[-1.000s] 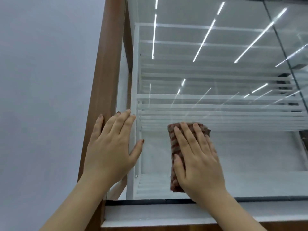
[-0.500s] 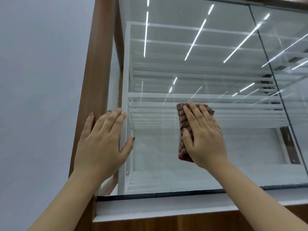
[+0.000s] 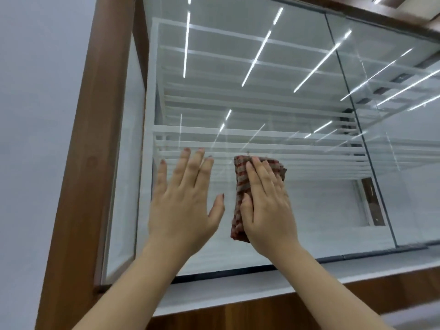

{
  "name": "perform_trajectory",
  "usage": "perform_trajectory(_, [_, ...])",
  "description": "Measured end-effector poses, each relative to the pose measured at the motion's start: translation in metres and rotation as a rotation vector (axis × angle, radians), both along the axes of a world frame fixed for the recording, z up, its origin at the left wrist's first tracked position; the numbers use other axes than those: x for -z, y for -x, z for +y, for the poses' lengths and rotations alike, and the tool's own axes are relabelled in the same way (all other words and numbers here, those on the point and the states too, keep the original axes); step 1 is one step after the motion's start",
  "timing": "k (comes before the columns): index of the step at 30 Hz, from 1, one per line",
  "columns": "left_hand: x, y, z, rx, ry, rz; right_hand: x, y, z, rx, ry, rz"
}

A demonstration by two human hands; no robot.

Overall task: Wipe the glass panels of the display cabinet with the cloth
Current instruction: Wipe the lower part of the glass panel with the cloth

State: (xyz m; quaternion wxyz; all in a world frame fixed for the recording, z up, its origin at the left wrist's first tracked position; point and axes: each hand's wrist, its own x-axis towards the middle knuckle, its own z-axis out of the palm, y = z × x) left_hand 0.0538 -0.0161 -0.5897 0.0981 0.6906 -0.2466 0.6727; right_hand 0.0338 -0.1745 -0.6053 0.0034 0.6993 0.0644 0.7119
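Item: display cabinet [image 3: 95, 144], wooden frame, seen from below through your head camera.

Glass panel [image 3: 273, 103], front left: carries reflections of ceiling strip lights; a dark vertical seam divides it from the next panel [image 3: 404, 163] to the right.

Shelves [image 3: 262, 136], white, slatted, stacked behind the glass.

Cloth [image 3: 240, 186], red and grey striped, folded into a long pad: lies flat against the front left panel, in its lower middle part, with its long side running upward.

Your right hand [image 3: 266, 206]: fingers straight and close together, spread over the cloth and pressing it to the glass; thumb laid along the cloth's left edge. Nothing is curled round the cloth.

Your left hand [image 3: 183, 203]: fingers straight and slightly fanned, thumb out to the side, holding nothing. It is raised in front of the same panel, just left of the cloth; you cannot tell whether the palm touches the glass.

Lower ledge [image 3: 238, 289]: white strip above a wooden rail.
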Motion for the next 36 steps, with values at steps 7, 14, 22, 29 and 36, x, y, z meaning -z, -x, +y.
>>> perform_trajectory(7, [0.005, -0.015, -0.026, 0.046, 0.033, 0.009, -0.025, 0.006, -0.032, -0.008, 0.021, 0.014])
perform_trajectory(14, [0.007, -0.013, -0.026, 0.041, 0.050, 0.030, -0.001, 0.024, -0.105, 0.007, -0.009, 0.027])
perform_trajectory(22, [0.006, -0.009, -0.027, -0.032, 0.047, 0.053, 0.000, 0.017, -0.085, -0.027, 0.155, 0.051])
perform_trajectory(29, [0.007, -0.006, -0.028, -0.037, 0.053, 0.065, -0.033, 0.026, -0.143, -0.002, 0.017, 0.004])
perform_trajectory(36, [0.005, -0.003, -0.030, -0.016, 0.089, 0.087, -0.016, 0.032, -0.168, 0.016, 0.042, 0.011])
